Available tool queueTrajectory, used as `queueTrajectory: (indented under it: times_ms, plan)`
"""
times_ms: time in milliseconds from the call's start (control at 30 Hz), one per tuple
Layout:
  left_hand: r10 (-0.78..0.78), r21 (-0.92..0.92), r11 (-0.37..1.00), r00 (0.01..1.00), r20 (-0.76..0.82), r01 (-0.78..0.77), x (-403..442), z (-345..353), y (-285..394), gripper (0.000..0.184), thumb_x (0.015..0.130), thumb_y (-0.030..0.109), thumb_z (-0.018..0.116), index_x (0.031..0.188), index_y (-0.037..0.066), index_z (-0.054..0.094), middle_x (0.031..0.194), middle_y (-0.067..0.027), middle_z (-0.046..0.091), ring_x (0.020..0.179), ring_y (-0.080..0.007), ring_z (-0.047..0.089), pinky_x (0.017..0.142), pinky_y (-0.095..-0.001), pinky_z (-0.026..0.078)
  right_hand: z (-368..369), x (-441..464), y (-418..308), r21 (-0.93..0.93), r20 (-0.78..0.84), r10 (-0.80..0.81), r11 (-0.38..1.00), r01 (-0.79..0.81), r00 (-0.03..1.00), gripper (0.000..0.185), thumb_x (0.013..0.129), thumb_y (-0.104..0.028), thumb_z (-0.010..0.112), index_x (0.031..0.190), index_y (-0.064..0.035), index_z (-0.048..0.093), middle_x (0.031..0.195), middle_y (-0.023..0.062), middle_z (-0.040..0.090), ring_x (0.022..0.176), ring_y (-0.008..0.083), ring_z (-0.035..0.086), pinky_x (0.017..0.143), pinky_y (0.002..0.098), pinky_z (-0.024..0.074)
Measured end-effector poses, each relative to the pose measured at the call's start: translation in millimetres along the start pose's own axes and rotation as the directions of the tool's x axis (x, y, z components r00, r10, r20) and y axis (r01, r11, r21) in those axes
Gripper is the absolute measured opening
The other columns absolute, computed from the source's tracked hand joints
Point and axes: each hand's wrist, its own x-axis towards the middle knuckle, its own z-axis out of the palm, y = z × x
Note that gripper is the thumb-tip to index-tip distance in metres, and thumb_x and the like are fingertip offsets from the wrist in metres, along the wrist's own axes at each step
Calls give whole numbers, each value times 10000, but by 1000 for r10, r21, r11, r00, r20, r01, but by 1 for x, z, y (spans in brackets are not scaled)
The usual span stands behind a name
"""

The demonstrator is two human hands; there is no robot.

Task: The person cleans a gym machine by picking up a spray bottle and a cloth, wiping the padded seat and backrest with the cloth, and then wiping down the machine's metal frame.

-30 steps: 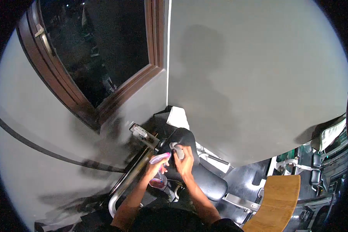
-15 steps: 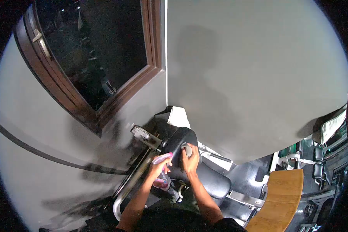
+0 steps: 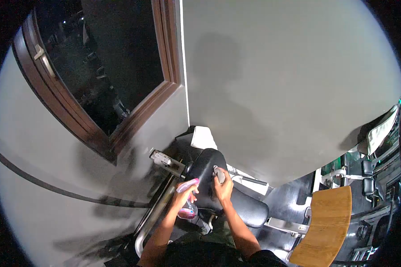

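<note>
My left hand is closed round the neck of a clear spray bottle with a pink head and reddish liquid at its bottom. In my right hand is a bunched grey cloth, pressed against the right side of a black padded backrest. The bottle hangs upright to the left of the backrest. Below and right of my right hand lies the black padded seat.
A white cloth lies behind the backrest by the wall corner. Metal machine parts stand at the left. A wooden surface is at the lower right, with more gym equipment beyond it. A brown-framed window is at the upper left.
My right hand has moved right and slightly down with the grey cloth, from the backrest's front to its right side. My left hand still holds the bottle. The view has shifted slightly.
</note>
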Motion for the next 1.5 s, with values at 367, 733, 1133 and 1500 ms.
queueTrajectory:
  times_ms: [367,733,1133,1500]
  plan:
    - [-30,-16,999,999,-21,29,1,0,0,267,862,232,624,959,-17,637,718,-93,624,396,-134,525,424,-275,487,-3,17,-30,-22,83,-218,975,220,972,337,701,-46,689,1032,-34,627,997,151,624,939,326,607,843,374,467]
    - [-100,-15,995,994,-47,99,11,15,23,409,874,318,633,1116,-10,607,785,-106,628,428,-131,526,512,-318,551,-6,43,8,-67,24,40,997,-38,999,313,747,-125,672,1044,-31,646,1003,185,639,941,346,623,847,387,476]
    - [-179,-75,981,984,-1,179,39,23,29,348,881,263,619,1079,-22,603,730,-95,593,426,-160,536,497,-332,554,-11,31,24,-6,49,-61,998,62,997,297,751,-109,685,1039,-48,645,957,158,621,912,335,614,805,381,479]
    - [-231,-51,972,972,-44,229,40,29,46,419,881,298,582,1154,-18,547,704,-100,592,416,-172,535,434,-304,526,-14,85,-14,-43,193,-110,992,120,975,306,727,-121,675,1021,-35,661,942,155,628,894,323,618,817,383,468]
